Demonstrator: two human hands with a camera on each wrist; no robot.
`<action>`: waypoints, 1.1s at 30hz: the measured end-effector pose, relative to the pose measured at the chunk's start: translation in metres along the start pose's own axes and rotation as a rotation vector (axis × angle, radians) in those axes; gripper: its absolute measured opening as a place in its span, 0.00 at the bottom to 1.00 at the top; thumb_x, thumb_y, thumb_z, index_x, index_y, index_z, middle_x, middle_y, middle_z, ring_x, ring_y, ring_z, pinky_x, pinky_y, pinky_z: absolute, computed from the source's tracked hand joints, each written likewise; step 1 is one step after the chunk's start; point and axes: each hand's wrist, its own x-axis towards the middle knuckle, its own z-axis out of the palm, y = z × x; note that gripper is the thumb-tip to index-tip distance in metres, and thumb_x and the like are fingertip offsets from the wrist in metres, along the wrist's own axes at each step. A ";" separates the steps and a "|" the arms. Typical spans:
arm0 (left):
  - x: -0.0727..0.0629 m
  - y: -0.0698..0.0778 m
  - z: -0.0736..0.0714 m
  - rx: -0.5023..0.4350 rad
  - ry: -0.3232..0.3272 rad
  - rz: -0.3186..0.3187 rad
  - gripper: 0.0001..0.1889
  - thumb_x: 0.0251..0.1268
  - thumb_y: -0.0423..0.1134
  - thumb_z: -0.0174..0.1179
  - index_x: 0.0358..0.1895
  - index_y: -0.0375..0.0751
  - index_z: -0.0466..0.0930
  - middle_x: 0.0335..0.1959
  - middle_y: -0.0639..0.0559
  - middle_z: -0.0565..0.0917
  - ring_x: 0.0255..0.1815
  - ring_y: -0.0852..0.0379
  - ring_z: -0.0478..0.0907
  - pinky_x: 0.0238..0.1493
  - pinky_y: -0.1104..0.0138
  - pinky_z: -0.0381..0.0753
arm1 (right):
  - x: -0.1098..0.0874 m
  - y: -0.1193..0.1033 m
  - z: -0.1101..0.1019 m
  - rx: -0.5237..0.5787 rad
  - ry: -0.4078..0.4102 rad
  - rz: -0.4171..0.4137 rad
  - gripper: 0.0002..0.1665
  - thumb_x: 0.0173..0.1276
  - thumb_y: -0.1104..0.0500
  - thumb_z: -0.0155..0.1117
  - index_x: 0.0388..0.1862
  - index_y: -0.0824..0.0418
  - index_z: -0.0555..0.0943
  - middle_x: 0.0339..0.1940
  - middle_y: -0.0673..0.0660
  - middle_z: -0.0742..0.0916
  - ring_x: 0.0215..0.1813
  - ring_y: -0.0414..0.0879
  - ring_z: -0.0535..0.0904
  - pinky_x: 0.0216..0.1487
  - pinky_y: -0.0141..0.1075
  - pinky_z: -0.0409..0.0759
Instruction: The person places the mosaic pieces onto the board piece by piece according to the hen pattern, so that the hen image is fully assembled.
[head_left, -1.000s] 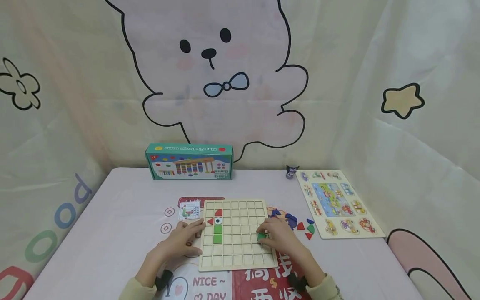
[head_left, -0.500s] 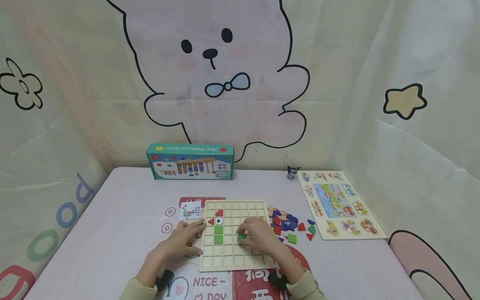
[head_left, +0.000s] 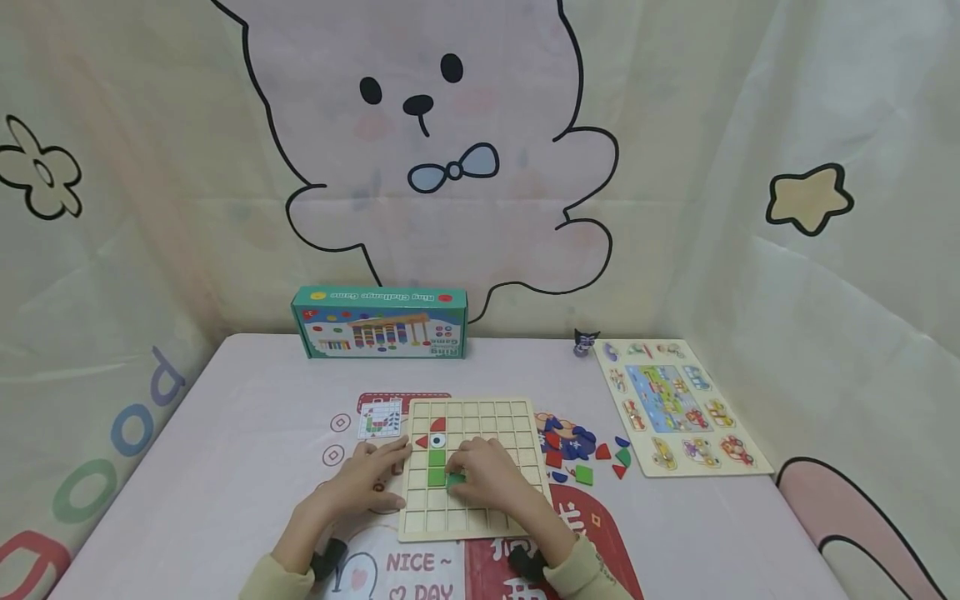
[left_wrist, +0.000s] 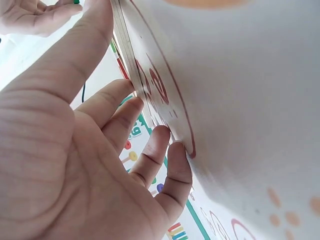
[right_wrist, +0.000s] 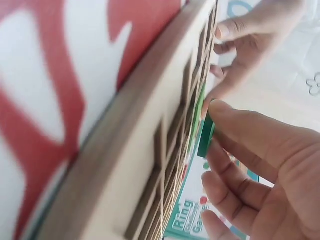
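Observation:
A pale wooden grid board (head_left: 487, 414) lies in front of me on the table. Set in its left part are a red rounded piece (head_left: 438, 426), an eye piece (head_left: 437, 441), a red triangle (head_left: 422, 442) and two light green squares (head_left: 437, 468). My left hand (head_left: 360, 479) rests along the board's left edge, fingers loosely spread. Between right thumb and fingers, my right hand (head_left: 491, 475) pinches a dark green flat piece (right_wrist: 206, 134), close over the grid just right of the lower green square. Much of that piece is covered by the fingers in the head view.
A small pattern card (head_left: 380, 419) lies at the board's upper left. Right of the board are loose red pieces (head_left: 553, 459), blue ones and a green square (head_left: 584, 475). Farther off are a game box (head_left: 379, 323), a figurine (head_left: 584, 342) and a picture puzzle board (head_left: 633, 458).
My right hand has carried the dark green piece leftward across the board, from its right side to beside the light green squares. The left hand has stayed at the board's edge.

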 end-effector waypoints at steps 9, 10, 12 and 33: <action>-0.001 -0.002 0.000 -0.001 0.007 0.020 0.40 0.44 0.53 0.69 0.66 0.51 0.67 0.71 0.57 0.61 0.45 0.58 0.58 0.36 0.66 0.64 | 0.010 -0.011 0.009 -0.058 -0.031 0.005 0.11 0.51 0.47 0.71 0.33 0.48 0.86 0.30 0.41 0.82 0.34 0.35 0.70 0.37 0.31 0.66; -0.001 -0.002 0.000 0.000 0.005 0.022 0.40 0.44 0.53 0.69 0.66 0.51 0.67 0.71 0.57 0.61 0.44 0.58 0.58 0.36 0.66 0.64 | 0.011 -0.011 0.010 -0.055 -0.037 0.006 0.11 0.52 0.47 0.71 0.33 0.47 0.86 0.30 0.41 0.82 0.34 0.35 0.70 0.36 0.31 0.66; -0.002 -0.003 0.001 0.002 0.003 0.022 0.40 0.45 0.53 0.69 0.66 0.51 0.67 0.71 0.57 0.60 0.44 0.58 0.58 0.36 0.66 0.64 | 0.012 -0.012 0.011 -0.044 -0.047 0.008 0.11 0.52 0.47 0.71 0.34 0.48 0.86 0.30 0.41 0.82 0.34 0.35 0.70 0.37 0.30 0.67; 0.000 0.000 0.000 -0.003 -0.002 0.007 0.40 0.45 0.52 0.69 0.66 0.51 0.67 0.71 0.57 0.61 0.45 0.57 0.58 0.38 0.65 0.64 | 0.002 -0.002 0.005 0.014 -0.081 -0.036 0.10 0.53 0.53 0.69 0.36 0.47 0.85 0.26 0.41 0.80 0.29 0.34 0.68 0.33 0.29 0.62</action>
